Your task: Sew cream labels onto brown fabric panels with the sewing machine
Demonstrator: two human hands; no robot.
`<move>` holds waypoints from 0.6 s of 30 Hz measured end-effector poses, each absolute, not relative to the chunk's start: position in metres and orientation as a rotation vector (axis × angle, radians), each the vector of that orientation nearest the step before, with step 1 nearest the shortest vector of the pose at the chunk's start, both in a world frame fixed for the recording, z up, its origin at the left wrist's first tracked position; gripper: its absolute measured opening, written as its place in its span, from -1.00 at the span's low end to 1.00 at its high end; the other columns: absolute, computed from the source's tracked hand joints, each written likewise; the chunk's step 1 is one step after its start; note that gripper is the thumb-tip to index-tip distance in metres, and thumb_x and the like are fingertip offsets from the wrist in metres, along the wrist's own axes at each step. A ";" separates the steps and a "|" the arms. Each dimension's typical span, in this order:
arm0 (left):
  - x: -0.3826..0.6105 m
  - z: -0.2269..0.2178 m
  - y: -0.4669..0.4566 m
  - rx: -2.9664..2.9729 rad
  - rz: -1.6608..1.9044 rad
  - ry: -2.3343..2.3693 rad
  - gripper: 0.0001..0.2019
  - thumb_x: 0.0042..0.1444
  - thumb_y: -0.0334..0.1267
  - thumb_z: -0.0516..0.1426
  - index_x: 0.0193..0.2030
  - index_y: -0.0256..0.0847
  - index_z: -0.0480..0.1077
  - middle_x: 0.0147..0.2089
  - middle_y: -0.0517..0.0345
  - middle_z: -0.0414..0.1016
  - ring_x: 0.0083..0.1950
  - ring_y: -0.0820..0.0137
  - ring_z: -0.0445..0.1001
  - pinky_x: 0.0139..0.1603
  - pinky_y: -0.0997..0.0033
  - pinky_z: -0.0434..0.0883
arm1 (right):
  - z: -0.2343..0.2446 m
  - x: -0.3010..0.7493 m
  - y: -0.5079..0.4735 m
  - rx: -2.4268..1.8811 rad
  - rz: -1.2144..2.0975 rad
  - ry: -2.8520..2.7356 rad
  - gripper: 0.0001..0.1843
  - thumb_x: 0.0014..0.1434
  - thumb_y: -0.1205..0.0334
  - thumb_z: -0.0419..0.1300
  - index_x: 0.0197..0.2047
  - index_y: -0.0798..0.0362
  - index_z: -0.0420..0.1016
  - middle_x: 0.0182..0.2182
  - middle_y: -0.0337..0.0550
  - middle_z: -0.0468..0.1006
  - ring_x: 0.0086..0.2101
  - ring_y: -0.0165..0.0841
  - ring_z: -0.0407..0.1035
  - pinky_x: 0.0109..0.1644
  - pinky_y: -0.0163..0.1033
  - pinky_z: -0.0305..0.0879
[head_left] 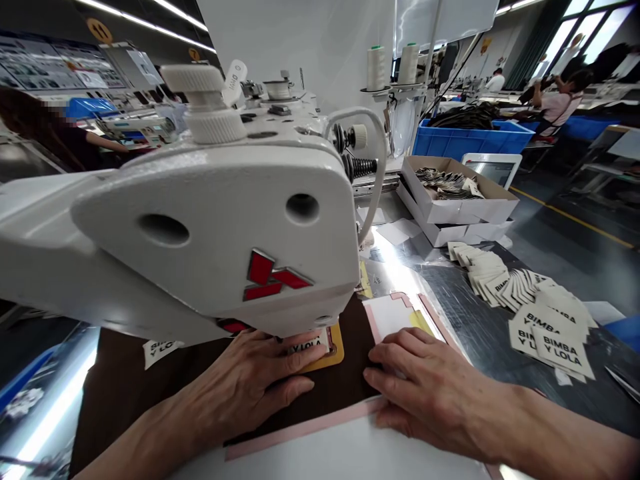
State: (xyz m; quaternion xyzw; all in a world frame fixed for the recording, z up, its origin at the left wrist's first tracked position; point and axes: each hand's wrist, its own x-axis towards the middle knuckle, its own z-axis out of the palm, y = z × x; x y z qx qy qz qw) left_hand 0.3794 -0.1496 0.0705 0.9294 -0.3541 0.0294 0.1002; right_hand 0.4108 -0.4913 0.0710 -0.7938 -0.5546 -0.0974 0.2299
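A white industrial sewing machine head (215,227) with a red logo fills the left and middle of the view. Under its front sits a cream fabric label (306,345) printed "Y LOLA", on a yellow-edged piece (336,350) over a dark brown panel (330,380). My left hand (250,377) lies flat on the panel, fingertips against the label. My right hand (425,390) presses the panel's edge beside a pink-edged white template (395,317). The needle is hidden behind the machine head. Several printed "BIMBA Y LOLA" labels (550,337) lie in piles to the right.
A cardboard box lid (457,200) holds dark and cream labels on a white box. Behind it stand a blue crate (470,140) and thread cones (390,65). A co-worker (563,100) sits at the far right; another person's arm (103,141) shows at left.
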 end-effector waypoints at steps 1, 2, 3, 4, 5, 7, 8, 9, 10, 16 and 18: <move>0.379 0.070 -0.150 2.745 0.099 -1.052 -0.49 0.50 -0.07 0.13 0.52 0.24 0.21 0.49 0.29 0.35 0.34 0.22 0.53 0.27 0.21 0.52 | 0.071 0.411 -0.491 -2.185 -0.266 -1.525 -0.71 0.51 0.09 0.23 0.12 0.11 0.52 0.00 -0.02 0.60 -0.07 -0.16 0.46 0.01 -0.03 0.35; 0.379 0.069 -0.150 2.742 0.109 -1.058 -0.50 0.50 -0.07 0.13 0.52 0.24 0.22 0.48 0.29 0.36 0.32 0.22 0.54 0.23 0.23 0.53 | 0.072 0.411 -0.491 -2.188 -0.265 -1.523 -0.70 0.51 0.08 0.23 0.13 0.11 0.52 0.00 -0.01 0.60 -0.06 -0.15 0.46 0.01 -0.02 0.35; 0.380 0.069 -0.151 2.742 0.114 -1.061 -0.50 0.49 -0.07 0.14 0.51 0.24 0.23 0.47 0.29 0.38 0.31 0.22 0.55 0.19 0.26 0.55 | 0.072 0.412 -0.491 -2.192 -0.264 -1.522 -0.69 0.51 0.07 0.23 0.14 0.12 0.52 0.01 -0.01 0.60 -0.05 -0.14 0.46 0.01 -0.02 0.36; 0.381 0.068 -0.151 2.740 0.120 -1.061 -0.51 0.49 -0.07 0.13 0.51 0.23 0.25 0.46 0.28 0.40 0.30 0.21 0.56 0.16 0.27 0.56 | 0.071 0.412 -0.491 -2.195 -0.263 -1.523 -0.68 0.51 0.07 0.23 0.15 0.12 0.52 0.02 0.00 0.60 -0.04 -0.14 0.46 0.02 -0.01 0.37; 0.382 0.068 -0.151 2.739 0.127 -1.054 -0.52 0.50 -0.06 0.12 0.50 0.22 0.26 0.43 0.26 0.43 0.25 0.22 0.59 0.13 0.28 0.56 | 0.071 0.413 -0.491 -2.200 -0.263 -1.525 -0.67 0.51 0.07 0.23 0.16 0.13 0.52 0.03 0.00 0.59 -0.03 -0.13 0.46 0.03 0.00 0.37; 0.384 0.067 -0.152 2.741 0.133 -1.031 -0.54 0.52 -0.04 0.08 0.50 0.21 0.27 0.33 0.22 0.55 0.09 0.25 0.67 0.06 0.30 0.58 | 0.070 0.415 -0.492 -2.211 -0.258 -1.530 -0.65 0.51 0.07 0.23 0.18 0.15 0.51 0.06 0.02 0.58 0.00 -0.11 0.46 0.06 0.02 0.39; 0.386 0.067 -0.152 2.751 0.133 -1.019 -0.54 0.53 -0.03 0.06 0.50 0.21 0.27 0.27 0.20 0.60 0.00 0.28 0.70 0.02 0.32 0.59 | 0.070 0.416 -0.492 -2.217 -0.257 -1.531 -0.65 0.51 0.08 0.23 0.19 0.16 0.51 0.07 0.03 0.58 0.01 -0.10 0.46 0.07 0.03 0.40; 0.387 0.068 -0.152 2.768 0.137 -1.009 -0.54 0.53 -0.02 0.05 0.51 0.21 0.26 0.21 0.19 0.64 -0.06 0.29 0.71 -0.02 0.33 0.59 | 0.070 0.417 -0.493 -2.223 -0.256 -1.532 -0.64 0.52 0.08 0.23 0.19 0.16 0.51 0.08 0.03 0.58 0.02 -0.09 0.45 0.09 0.04 0.40; 0.389 0.068 -0.152 2.786 0.158 -1.005 -0.54 0.53 -0.01 0.04 0.51 0.20 0.26 0.16 0.18 0.67 -0.09 0.28 0.71 -0.05 0.33 0.60 | 0.069 0.419 -0.493 -2.233 -0.254 -1.530 -0.64 0.52 0.08 0.22 0.20 0.16 0.50 0.09 0.04 0.58 0.04 -0.09 0.45 0.10 0.05 0.40; 0.397 0.074 -0.149 2.822 0.283 -1.110 -0.52 0.56 -0.05 0.01 0.54 0.03 0.22 0.15 0.09 0.66 0.06 0.20 0.69 -0.01 0.33 0.58 | 0.068 0.425 -0.493 -2.274 -0.233 -1.528 -0.60 0.53 0.06 0.20 0.24 0.18 0.50 0.15 0.07 0.56 0.11 -0.03 0.43 0.20 0.11 0.40; 0.398 0.073 -0.146 2.823 0.265 -1.107 -0.51 0.56 -0.05 0.01 0.55 0.02 0.19 0.14 0.10 0.66 0.05 0.21 0.69 -0.04 0.36 0.57 | 0.069 0.427 -0.494 -2.285 -0.228 -1.527 -0.59 0.53 0.04 0.19 0.24 0.17 0.50 0.17 0.08 0.56 0.13 -0.03 0.42 0.22 0.11 0.40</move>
